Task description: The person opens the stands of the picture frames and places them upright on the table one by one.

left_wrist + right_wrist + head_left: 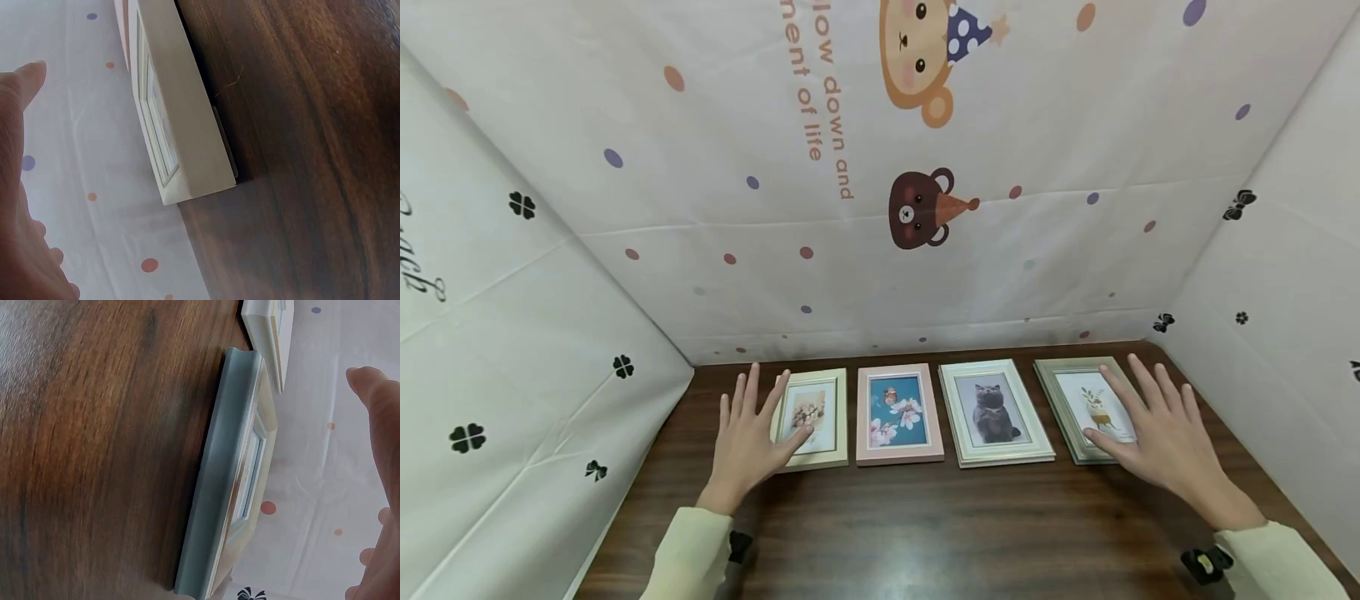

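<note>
Over the left side of a cream picture frame (840,417) with a flower print, my left hand (748,442) is spread, its fingers straight. My right hand (1168,433) is spread above a grey-green picture frame (1063,417) with a potted-plant print, partly hiding it. In both wrist views a gap shows between the hand and the frame below. Between these two lie a pink picture frame (862,417) with blossoms on blue and a white picture frame (958,417) showing a grey cat. All lie flat, side by side. Both hands hold nothing.
The frames are in a row along the back of a dark wooden table (895,525). White printed cloth rises behind as a back wall (715,275), with cloth walls at left (535,358) and right (1285,267).
</note>
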Available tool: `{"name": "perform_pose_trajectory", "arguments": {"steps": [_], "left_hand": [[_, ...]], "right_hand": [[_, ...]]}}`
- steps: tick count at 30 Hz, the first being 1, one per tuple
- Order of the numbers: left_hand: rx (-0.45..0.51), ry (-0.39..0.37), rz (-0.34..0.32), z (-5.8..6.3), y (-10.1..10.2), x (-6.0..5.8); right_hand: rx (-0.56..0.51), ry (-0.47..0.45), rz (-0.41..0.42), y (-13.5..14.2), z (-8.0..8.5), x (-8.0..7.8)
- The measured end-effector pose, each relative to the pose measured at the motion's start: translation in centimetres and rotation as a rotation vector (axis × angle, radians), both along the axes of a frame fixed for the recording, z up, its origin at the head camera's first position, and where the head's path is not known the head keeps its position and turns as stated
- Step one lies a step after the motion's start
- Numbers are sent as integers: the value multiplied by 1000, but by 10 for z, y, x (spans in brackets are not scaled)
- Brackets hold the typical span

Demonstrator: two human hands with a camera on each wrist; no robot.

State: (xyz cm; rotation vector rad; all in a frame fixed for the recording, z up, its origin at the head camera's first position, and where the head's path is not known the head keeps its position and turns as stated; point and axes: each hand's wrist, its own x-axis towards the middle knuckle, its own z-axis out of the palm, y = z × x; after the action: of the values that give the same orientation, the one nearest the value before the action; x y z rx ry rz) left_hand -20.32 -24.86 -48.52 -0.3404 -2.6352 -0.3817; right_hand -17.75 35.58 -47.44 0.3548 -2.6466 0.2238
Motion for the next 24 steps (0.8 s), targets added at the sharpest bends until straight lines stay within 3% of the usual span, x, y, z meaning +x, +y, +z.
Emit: {"name": "perform_pose_trajectory", "arguments": {"steps": [24], "left_hand": [[-16, -6, 1, 5, 10, 1]], "right_hand": [[8, -1, -6, 8, 2, -1]]}}
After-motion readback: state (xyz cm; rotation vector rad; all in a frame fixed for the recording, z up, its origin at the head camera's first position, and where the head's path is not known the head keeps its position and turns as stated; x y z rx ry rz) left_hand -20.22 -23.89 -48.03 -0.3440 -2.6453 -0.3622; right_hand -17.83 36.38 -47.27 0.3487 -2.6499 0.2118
